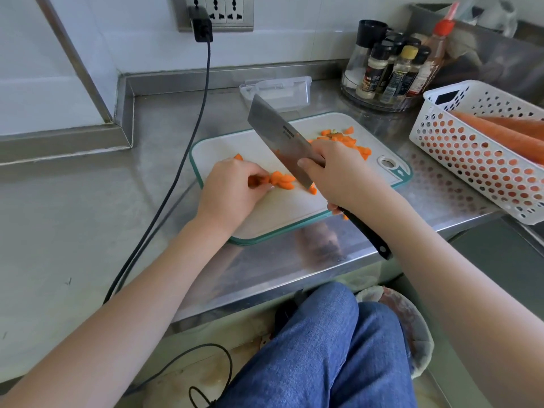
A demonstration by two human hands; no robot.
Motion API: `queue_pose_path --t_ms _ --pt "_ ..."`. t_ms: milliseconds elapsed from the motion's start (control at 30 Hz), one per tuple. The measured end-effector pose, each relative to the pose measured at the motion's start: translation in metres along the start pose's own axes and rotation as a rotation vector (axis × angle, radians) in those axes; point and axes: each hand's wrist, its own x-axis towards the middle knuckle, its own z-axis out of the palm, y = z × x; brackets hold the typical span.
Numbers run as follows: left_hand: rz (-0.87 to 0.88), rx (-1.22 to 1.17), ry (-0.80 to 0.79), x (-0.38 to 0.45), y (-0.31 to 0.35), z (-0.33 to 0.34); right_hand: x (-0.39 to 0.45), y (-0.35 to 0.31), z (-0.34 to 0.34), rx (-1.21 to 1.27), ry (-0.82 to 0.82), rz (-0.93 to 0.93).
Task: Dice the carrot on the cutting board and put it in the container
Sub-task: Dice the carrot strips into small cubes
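A white cutting board [282, 207] with a teal rim lies on the steel counter. My left hand [232, 189] pinches a short stack of carrot slices [281, 181] in the middle of the board. My right hand [341, 178] grips a cleaver [279, 136] by its black handle, the blade tilted up and away with its heel low beside the slices. A pile of diced carrot [344, 139] lies at the board's far right. A clear plastic container [276, 91] stands behind the board.
A white perforated basket [482, 154] holding whole carrots sits at the right. A round rack of spice bottles [391, 72] stands at the back right. A black cable [188, 148] runs from the wall socket down across the counter's left.
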Motion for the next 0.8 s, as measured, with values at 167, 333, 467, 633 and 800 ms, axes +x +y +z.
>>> queue_pose_path --t_ms 167,333,467,633,800 --pt "0.016 -0.026 0.036 0.0 0.001 0.003 0.002 -0.002 0.006 -0.012 -0.042 0.009" --pt "0.059 -0.002 -0.012 0.005 -0.005 0.007 0.002 -0.002 0.018 -0.107 -0.083 0.012" --pt "0.084 0.014 -0.039 0.007 -0.007 0.01 0.002 -0.006 0.027 -0.178 -0.065 0.028" --pt "0.095 0.017 -0.013 0.007 -0.007 0.012 0.008 0.0 0.021 -0.158 -0.078 0.002" --pt "0.075 0.007 0.001 0.006 -0.008 0.013 0.007 0.013 0.004 -0.052 -0.003 0.035"
